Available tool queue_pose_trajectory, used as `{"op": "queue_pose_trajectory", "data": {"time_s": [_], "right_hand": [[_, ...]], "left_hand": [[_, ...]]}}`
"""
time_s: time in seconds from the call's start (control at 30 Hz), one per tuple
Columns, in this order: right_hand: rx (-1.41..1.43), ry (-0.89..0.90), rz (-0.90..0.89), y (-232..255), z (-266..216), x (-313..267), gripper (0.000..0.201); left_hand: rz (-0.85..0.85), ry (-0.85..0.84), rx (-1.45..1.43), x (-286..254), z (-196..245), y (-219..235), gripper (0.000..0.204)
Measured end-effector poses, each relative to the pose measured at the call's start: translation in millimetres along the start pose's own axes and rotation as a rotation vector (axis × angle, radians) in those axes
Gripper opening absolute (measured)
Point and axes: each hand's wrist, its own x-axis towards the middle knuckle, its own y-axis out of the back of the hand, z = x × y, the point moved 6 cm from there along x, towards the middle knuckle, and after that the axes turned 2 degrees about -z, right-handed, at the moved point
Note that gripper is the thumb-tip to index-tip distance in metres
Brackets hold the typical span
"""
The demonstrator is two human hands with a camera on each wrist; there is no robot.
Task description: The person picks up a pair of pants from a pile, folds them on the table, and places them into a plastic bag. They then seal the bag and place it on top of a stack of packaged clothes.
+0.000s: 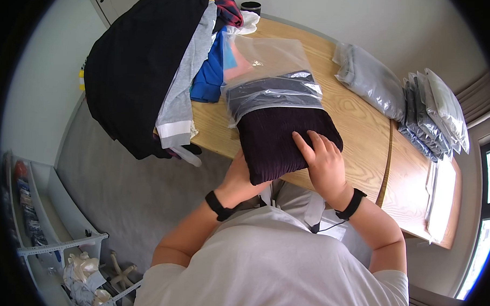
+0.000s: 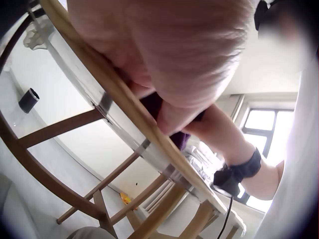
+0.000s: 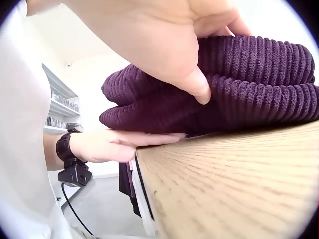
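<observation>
At the table (image 1: pixel 364 130) edge, keeping the flat right hand (image 1: pixel 323 161) pressing the sweater (image 1: pixel 283 138), left hand (image 1: pixel 238 180) supporting beneath, sliding toward twelve o'clock into the bag (image 1: pixel 272 73).

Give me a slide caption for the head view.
Both hands, left hand and right hand, push a folded purple sweater into a plastic bag.

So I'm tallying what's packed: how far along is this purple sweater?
Done: bagged garments are stacked at the table's far end. In hand: the folded purple sweater is partly inside the clear bag; the right hand presses on top, the left hand supports its overhanging edge. Left: the loose clothes pile.
</observation>
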Motion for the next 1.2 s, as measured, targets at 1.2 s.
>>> {"op": "queue_pose_trajectory", "data": {"time_s": [1.2], "right_hand": [[-0.012, -0.062, -0.153, -36.9, -40.6, 56.4, 0.064]], "left_hand": [[0.376, -0.229, 0.410, 6.8, -27.5, 59.5, 0.026]]}}
